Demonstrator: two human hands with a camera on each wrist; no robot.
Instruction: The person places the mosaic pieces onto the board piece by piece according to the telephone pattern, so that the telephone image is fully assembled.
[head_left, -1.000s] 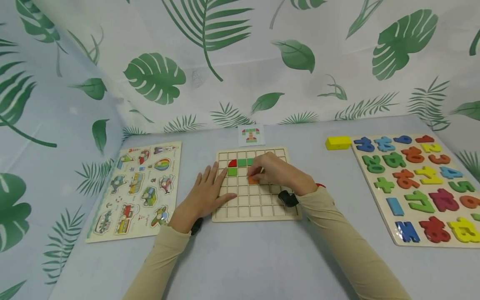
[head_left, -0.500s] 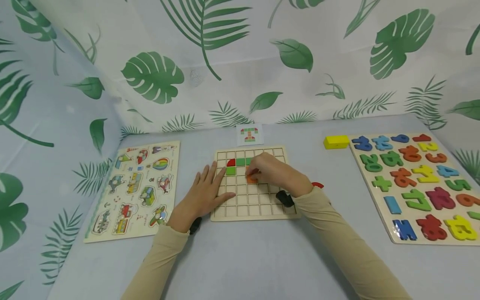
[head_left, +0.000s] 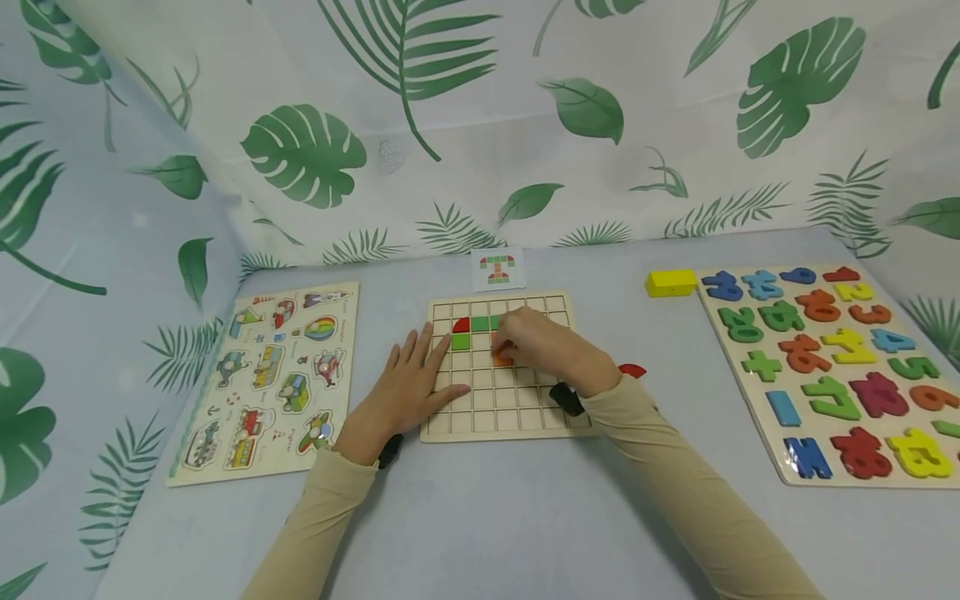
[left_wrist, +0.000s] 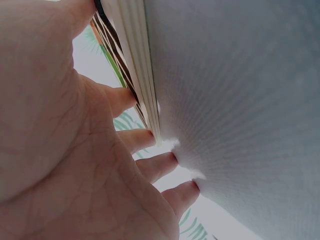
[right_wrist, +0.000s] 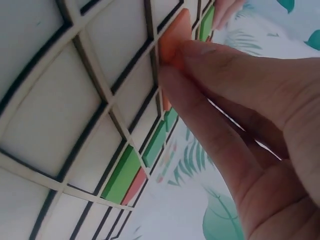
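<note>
Between the two hands lies a wooden grid board (head_left: 483, 423). My right hand (head_left: 543, 340) pinches an orange square tile (right_wrist: 175, 40) at a cell of the board, thumb and forefinger on it. Another orange tile (right_wrist: 166, 100) sits just past the fingers, partly hidden. A red quarter-round tile (head_left: 462, 325), green tiles (head_left: 480, 323) along one row and a lighter green square tile (head_left: 461, 342) lie in cells nearby. My left hand (head_left: 405, 390) is spread flat, with its thumb (head_left: 452, 392) and forefinger over the board's left edge and the other fingers on the table.
A small pattern card (head_left: 498, 269) lies behind the board. A vehicle picture puzzle (head_left: 266, 383) is at the left, a number puzzle (head_left: 765, 408) at the right. Near that stands a yellow block (head_left: 671, 283). A red curved piece (head_left: 632, 370) lies beside my right wrist.
My right fingers have shifted slightly over the orange tile, which now lies squarer in its cell. The left hand stays in place. More of the red piece by the right wrist shows.
</note>
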